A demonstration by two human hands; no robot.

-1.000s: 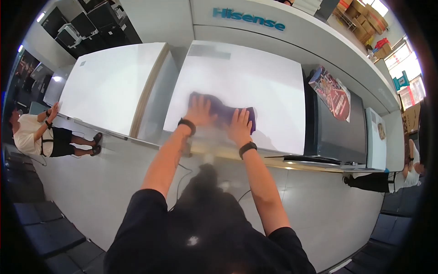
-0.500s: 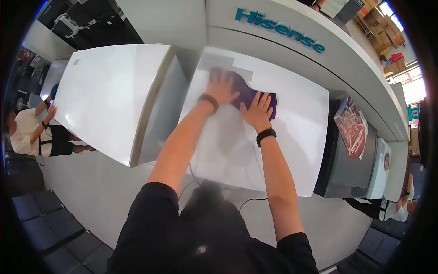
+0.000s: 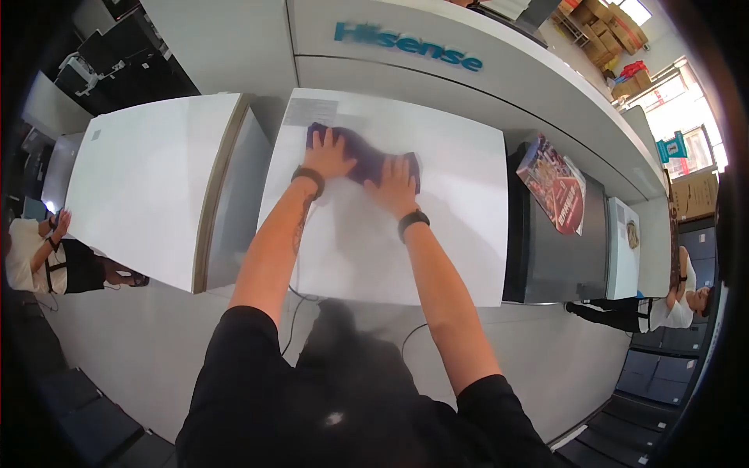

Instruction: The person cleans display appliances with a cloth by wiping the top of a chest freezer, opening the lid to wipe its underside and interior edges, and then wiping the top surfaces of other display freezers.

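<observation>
My left hand (image 3: 328,158) lies flat on a dark purple cloth (image 3: 363,160), fingers spread, near the far left part of a white appliance top (image 3: 460,218). My right hand (image 3: 396,187) presses on the cloth's right end, its fingers also stretched out. Bunched and slightly twisted, the cloth runs between both hands. Each wrist wears a dark band. A pale grey rectangle (image 3: 310,111) shows on the surface just beyond my left fingers.
To the left stands another white appliance (image 3: 148,187); to the right, a dark one (image 3: 566,257) carries a colourful printed leaflet (image 3: 552,187). A lettered white partition (image 3: 406,86) runs behind. Cables (image 3: 292,327) trail on the floor. People stand at far left (image 3: 27,253) and far right (image 3: 679,304).
The camera view has turned, so the whole scene sits further left. My hands and the cloth keep nearly the same place on the white top; my left fingers look less blurred.
</observation>
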